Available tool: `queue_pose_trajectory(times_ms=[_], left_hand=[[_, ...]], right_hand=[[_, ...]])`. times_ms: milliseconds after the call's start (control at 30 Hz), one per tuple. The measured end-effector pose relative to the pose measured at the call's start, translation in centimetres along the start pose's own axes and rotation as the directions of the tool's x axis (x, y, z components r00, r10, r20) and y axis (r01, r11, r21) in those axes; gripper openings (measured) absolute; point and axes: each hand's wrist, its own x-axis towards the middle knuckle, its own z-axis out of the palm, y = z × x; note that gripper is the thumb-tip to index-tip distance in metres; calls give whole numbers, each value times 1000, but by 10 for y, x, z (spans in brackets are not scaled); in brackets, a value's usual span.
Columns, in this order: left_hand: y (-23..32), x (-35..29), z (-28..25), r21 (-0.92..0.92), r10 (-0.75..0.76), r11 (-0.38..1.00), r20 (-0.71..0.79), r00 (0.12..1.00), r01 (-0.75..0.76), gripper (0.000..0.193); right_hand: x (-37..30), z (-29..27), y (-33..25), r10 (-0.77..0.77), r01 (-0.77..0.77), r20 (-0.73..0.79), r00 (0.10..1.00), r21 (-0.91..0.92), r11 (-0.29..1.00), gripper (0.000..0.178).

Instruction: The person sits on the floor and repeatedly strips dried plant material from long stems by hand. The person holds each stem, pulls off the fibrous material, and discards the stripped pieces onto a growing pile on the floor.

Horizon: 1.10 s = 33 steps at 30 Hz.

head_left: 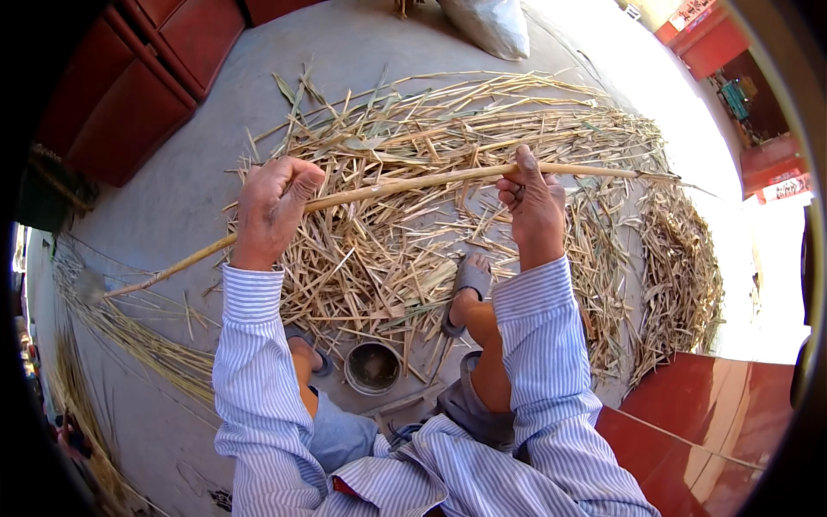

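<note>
Your left grip point(269, 211) and right grip point(537, 207) both hold a long, thin, straw-yellow stalk point(405, 185), slightly bowed and tapering, above a loose heap of dry, pale-yellow cut stalks point(362, 267). Nearer you than the heap sits a round, grey, metal-looking bowl point(373, 392); beyond it, a whitish plastic sack point(495, 30) rests on smooth grey floor point(228, 108). Dark-red panelled furniture point(129, 95) stands beyond it, leftward.

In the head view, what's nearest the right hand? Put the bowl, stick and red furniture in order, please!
1. Stick: pinched in the right hand.
2. Bowl: down to the hand's left.
3. Red furniture: far off, upper left.
</note>
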Motion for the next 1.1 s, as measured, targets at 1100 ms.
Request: queue_pose_trajectory(times_ms=[1100], left_hand=[[-24, -8, 28, 116, 190, 973, 85, 978, -199, 34]], right_hand=[[0, -9, -5, -270, 270, 109, 957, 18, 963, 28]])
